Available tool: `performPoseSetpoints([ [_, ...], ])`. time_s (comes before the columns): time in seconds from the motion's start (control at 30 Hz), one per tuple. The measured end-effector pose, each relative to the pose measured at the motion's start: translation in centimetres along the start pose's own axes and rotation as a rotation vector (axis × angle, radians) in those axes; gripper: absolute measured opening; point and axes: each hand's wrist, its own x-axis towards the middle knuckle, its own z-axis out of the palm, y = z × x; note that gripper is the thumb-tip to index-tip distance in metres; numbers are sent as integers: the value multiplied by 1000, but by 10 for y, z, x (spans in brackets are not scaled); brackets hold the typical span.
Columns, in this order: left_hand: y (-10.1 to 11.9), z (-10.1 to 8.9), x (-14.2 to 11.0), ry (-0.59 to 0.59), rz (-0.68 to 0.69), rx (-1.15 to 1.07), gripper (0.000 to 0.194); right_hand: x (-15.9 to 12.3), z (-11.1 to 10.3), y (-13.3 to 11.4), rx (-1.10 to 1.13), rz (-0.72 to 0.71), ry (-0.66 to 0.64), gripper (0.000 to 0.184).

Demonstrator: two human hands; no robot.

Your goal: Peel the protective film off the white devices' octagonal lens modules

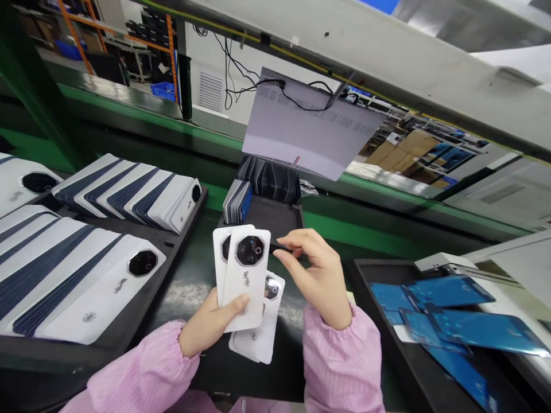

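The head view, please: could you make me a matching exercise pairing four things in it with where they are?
Things:
1. White covers
2. Blue films
3. Grey panel
4. Right hand

Places:
A. Hanging above the bench, cables plugged in
B. Fanned in the left hand
C. Lying in the black tray on the right
D. Raised beside the covers' top edge, fingers pinched

Pairs: 1-B, 2-C, 3-A, 4-D
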Motion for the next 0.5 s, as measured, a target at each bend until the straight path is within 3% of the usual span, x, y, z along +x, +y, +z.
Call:
performPoseSetpoints([
  [0.1,1,2,-2,-42,37,128,38,6,5,-13,21,-10,-75,12],
  [0.5,-3,0,2,-133,70,423,38,4,-10,0,66,101,-183,9],
])
